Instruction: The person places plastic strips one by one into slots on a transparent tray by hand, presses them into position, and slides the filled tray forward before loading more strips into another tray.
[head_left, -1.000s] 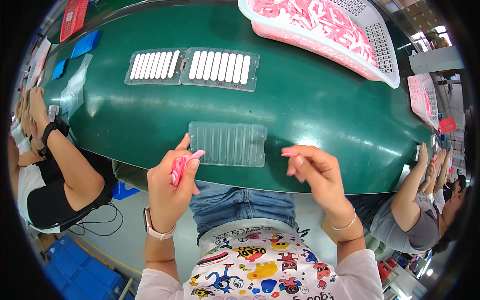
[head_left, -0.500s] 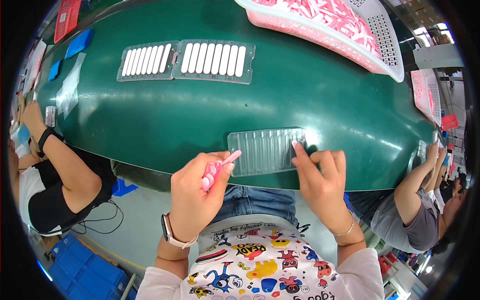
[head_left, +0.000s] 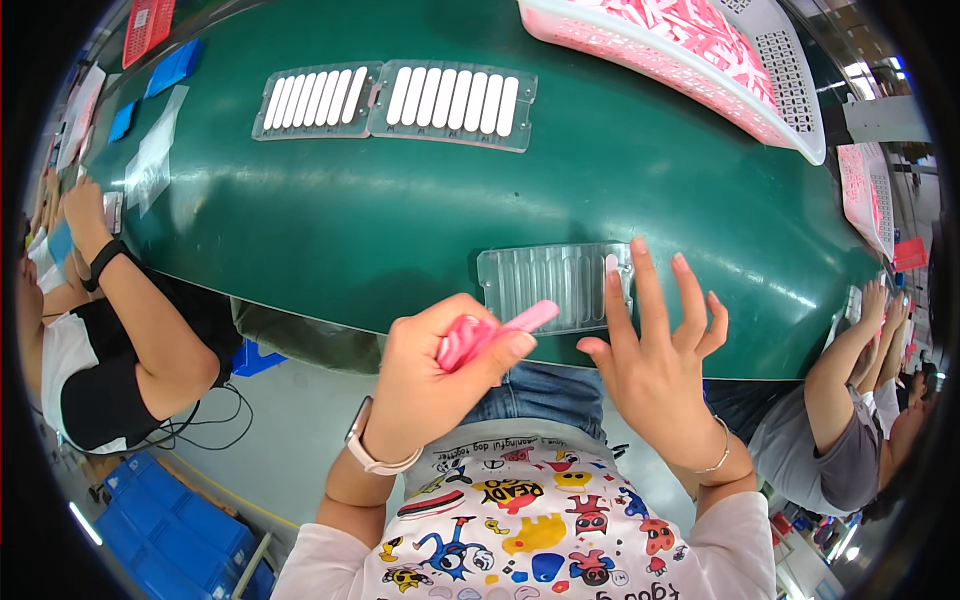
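My left hand is closed around a bunch of pink, flat, round-ended strips. One strip pokes out past the thumb toward the right. A clear ribbed tray lies on the table edge in front of me. A single pale pink strip sits in the slot at its right end. My right hand is open, its fingers spread over the right end of this tray. The index finger is at that strip; whether it touches cannot be made out.
Farther back on the green table are two joined clear trays with rows of white strips. A white basket of pink and white strips stands back right. Blue pieces and a plastic sheet lie left. Other people sit at both sides.
My right hand has gone from bent fingers at the strip in the tray to spread fingers over it. My left hand has moved right with the bunch, and one strip sticks out farther. The view has shifted.
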